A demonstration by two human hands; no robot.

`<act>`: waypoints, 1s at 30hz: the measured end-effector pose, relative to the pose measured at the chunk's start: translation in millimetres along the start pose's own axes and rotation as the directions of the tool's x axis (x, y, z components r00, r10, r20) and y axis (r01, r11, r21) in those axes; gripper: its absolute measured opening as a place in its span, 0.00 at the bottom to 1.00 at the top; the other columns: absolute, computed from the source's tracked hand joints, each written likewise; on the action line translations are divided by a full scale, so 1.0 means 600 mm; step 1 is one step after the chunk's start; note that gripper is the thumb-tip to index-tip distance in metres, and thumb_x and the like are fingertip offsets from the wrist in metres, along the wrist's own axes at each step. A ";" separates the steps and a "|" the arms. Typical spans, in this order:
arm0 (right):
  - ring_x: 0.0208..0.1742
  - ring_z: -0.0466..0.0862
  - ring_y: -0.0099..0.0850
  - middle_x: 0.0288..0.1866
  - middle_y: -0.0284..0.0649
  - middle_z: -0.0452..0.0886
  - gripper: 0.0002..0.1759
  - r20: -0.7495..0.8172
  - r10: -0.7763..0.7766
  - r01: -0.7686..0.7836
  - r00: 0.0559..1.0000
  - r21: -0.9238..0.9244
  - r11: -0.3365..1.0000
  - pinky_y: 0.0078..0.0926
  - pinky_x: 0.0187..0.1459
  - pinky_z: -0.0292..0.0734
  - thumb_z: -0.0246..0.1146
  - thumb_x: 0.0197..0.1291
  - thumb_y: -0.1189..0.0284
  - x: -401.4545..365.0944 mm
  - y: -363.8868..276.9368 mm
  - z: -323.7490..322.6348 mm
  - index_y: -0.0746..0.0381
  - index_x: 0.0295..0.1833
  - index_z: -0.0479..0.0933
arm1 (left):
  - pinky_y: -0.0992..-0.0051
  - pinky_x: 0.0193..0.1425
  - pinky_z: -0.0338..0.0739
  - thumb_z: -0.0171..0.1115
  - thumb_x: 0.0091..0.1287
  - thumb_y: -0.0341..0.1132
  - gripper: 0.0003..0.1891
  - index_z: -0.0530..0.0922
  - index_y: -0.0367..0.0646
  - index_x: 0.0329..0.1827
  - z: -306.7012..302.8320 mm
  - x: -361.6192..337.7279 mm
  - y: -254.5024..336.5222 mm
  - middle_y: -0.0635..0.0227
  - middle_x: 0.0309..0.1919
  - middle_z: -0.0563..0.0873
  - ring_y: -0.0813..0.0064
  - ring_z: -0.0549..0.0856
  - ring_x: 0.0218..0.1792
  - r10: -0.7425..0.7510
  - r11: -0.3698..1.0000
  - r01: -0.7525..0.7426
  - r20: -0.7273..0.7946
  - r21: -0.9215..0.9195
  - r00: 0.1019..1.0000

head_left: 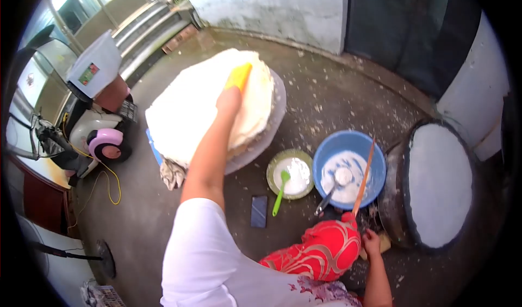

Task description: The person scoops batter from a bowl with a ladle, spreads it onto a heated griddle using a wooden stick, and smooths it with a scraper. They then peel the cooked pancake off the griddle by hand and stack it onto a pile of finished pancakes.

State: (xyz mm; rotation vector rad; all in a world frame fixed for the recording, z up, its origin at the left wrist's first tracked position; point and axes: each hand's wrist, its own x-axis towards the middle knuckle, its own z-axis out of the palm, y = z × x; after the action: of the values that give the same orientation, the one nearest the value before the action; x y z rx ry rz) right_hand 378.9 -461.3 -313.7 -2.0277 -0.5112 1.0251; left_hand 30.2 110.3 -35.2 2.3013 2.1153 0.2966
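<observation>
Yellow scraper point(238, 76): flat plastic blade, upper centre of frame, roughly 11 o'clock from the blue basin point(326, 154), tip pressed on top of the white stack point(196, 108). Left hand point(229, 100) is clenched around its lower end, arm stretched straight out from a white sleeve. The stack is a thick, soft-looking mound of pale cream sheets with ragged edges, sitting on a round grey tray point(275, 119) whose rim shows at the mound's 3 o'clock side. The basin is smooth round plastic holding milky white liquid, with a metal ladle point(333, 186) in it and a thin orange stick point(364, 172) leaning across its 3 o'clock rim. At the basin's 9 o'clock, just beside it, sits a green-rimmed bowl point(273, 164) of white paste with a green spatula point(280, 194) resting in it. A dark phone point(259, 211) lies flat at the bowl's 7 o'clock. At the basin's 3 o'clock stands a round black pot point(396, 198) topped by a taut white disc. Right hand point(372, 243) is low at the pot's 7 o'clock, by a tan block; cannot tell its grip. Floor point(326, 98) is rough grey concrete, white-flecked.
</observation>
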 end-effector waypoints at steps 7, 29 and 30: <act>0.20 0.73 0.22 0.29 0.33 0.74 0.16 -0.048 0.051 -0.045 0.998 0.126 0.991 0.21 0.18 0.69 0.58 0.55 0.78 -0.066 -0.056 -0.027 0.65 0.51 0.72 | 0.59 0.30 0.76 0.54 0.58 0.36 0.09 0.74 0.38 0.26 -0.110 -0.052 0.013 0.52 0.23 0.80 0.54 0.81 0.25 0.064 0.977 -0.155 -0.492 -0.146 0.868; 0.54 0.68 0.43 0.50 0.43 0.68 0.31 -0.078 -0.985 0.646 0.151 -0.746 0.158 0.43 0.54 0.61 0.71 0.32 0.69 -0.347 -0.534 -0.079 0.57 0.47 0.67 | 0.71 0.30 0.77 0.54 0.56 0.33 0.15 0.68 0.35 0.45 -0.255 -0.597 0.291 0.60 0.37 0.78 0.66 0.80 0.30 0.970 -0.040 -0.997 -0.237 0.060 -0.053; 0.50 0.70 0.41 0.46 0.42 0.71 0.26 -0.057 -0.977 0.660 0.206 -0.729 0.182 0.42 0.51 0.62 0.69 0.35 0.70 -0.343 -0.523 -0.086 0.57 0.44 0.69 | 0.69 0.28 0.75 0.53 0.56 0.32 0.11 0.68 0.36 0.40 -0.259 -0.607 0.298 0.61 0.31 0.77 0.65 0.80 0.27 0.959 -0.081 -0.997 -0.272 0.016 -0.082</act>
State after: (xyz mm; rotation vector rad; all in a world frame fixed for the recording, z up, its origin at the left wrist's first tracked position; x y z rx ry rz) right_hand 297.5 -427.5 54.8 -1.7892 -1.5941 -0.5472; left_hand 158.0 -285.8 90.5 3.1905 -0.2996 0.6590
